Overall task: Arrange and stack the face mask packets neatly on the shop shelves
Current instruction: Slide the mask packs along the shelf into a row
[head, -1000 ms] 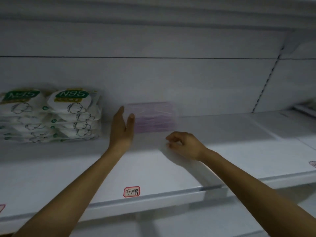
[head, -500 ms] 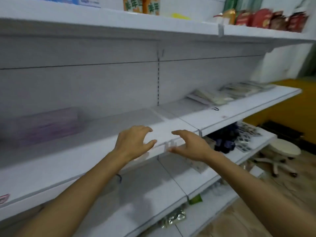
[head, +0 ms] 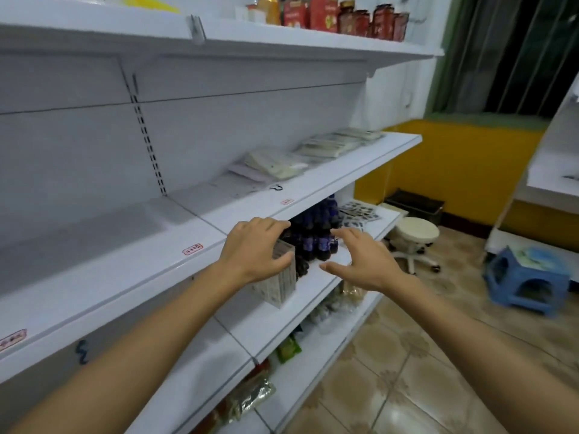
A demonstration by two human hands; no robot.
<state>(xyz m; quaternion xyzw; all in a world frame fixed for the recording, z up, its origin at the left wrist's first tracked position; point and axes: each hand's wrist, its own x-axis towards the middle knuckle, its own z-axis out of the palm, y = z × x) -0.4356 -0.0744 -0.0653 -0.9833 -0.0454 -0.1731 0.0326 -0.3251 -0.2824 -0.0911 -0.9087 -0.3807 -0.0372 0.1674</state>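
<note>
Smooth white painted shelf [head: 131, 278]; glossy patterned floor tiles [head: 404, 374]; shiny plastic-wrapped packets [head: 332, 145].

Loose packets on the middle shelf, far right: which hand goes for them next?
Right, probably. The right hand is open, holds nothing and lies nearer the flat packets on the middle shelf. The left hand lies farther left, in front of a small box on the shelf below.

red-bordered price tags [head: 192, 249] on the shelf edge [head: 131, 286] are too blurred to read.
</note>
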